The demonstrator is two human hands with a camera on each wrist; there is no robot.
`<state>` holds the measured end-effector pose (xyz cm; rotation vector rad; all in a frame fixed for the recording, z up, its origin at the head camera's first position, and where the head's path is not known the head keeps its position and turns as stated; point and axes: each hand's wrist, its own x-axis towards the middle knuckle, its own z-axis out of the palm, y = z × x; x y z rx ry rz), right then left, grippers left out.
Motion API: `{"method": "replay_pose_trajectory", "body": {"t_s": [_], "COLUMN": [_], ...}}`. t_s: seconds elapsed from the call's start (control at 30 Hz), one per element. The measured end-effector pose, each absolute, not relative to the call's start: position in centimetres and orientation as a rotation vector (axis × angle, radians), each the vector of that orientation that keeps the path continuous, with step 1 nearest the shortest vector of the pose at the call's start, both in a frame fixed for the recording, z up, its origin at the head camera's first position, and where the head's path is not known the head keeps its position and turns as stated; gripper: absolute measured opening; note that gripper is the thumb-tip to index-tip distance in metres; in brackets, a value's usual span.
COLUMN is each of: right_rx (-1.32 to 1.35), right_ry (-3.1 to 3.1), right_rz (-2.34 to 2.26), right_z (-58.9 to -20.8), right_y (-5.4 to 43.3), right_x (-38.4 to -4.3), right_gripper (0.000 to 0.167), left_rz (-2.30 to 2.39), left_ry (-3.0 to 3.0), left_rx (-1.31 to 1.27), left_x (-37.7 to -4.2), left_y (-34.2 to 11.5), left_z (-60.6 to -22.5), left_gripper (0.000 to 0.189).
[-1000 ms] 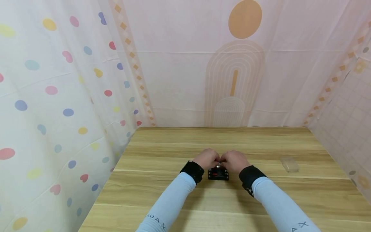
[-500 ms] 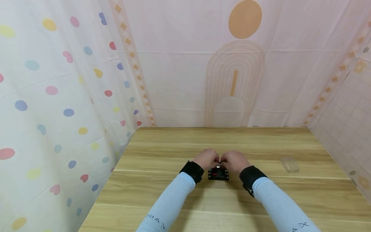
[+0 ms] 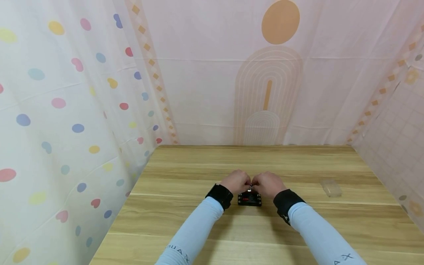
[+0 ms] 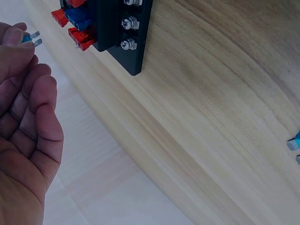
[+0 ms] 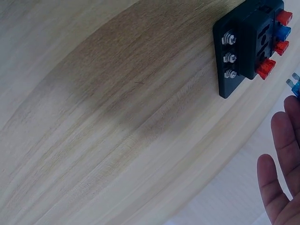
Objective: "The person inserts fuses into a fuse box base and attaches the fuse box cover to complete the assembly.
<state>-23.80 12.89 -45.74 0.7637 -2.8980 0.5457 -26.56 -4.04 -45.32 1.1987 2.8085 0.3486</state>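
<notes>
My left hand (image 3: 236, 181) pinches a small blue blade fuse (image 4: 29, 38) between thumb and fingertip, its metal prongs sticking out. My right hand (image 3: 269, 184) meets the left above the far edge of a black fuse block (image 3: 250, 199), fingers gathered at the same spot. In the right wrist view a blue fuse (image 5: 295, 87) shows at the frame edge, just over the right fingertips (image 5: 292, 104). Red and blue fuses (image 5: 266, 68) sit in the block, and screw terminals (image 5: 229, 58) line its side. The hands cover the block's far part in the head view.
A clear plastic cover (image 3: 331, 188) lies on the wooden table (image 3: 298, 232) to the right. Another blue piece with metal prongs (image 4: 294, 143) shows at the right edge of the left wrist view. Patterned curtains (image 3: 205, 73) hang behind and beside the table.
</notes>
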Motion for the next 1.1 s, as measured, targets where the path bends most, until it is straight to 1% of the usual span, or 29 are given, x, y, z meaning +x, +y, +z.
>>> {"method": "replay_pose_trajectory", "body": {"t_s": [0.2, 0.53, 0.7, 0.93, 1.1], "right_rx": [0.765, 0.748, 0.748, 0.734, 0.721], "right_ry": [-2.898, -2.942, -2.947, -2.964, -2.976], "right_rz": [0.539, 0.524, 0.514, 0.519, 0.524], "right_z": [-45.8, -45.4, -45.1, -45.0, -45.1], "right_y": [12.9, 12.9, 12.9, 12.8, 12.7], "right_x": [-23.8, -23.6, -23.5, -23.4, -23.3], "right_gripper": [0.003, 0.004, 0.003, 0.004, 0.004], "left_rz": [0.334, 0.327, 0.307, 0.276, 0.270], "left_ry": [2.812, 2.817, 2.820, 2.803, 2.787], "left_rx": [1.209, 1.133, 1.101, 1.067, 1.009], "left_x": [-26.6, -26.4, -26.5, -26.8, -26.6], "left_y": [-4.1, -4.6, -4.9, -5.1, -5.2], "left_z": [-45.3, -45.3, -45.4, -46.0, -46.2], "left_gripper": [0.014, 0.010, 0.018, 0.023, 0.032]}}
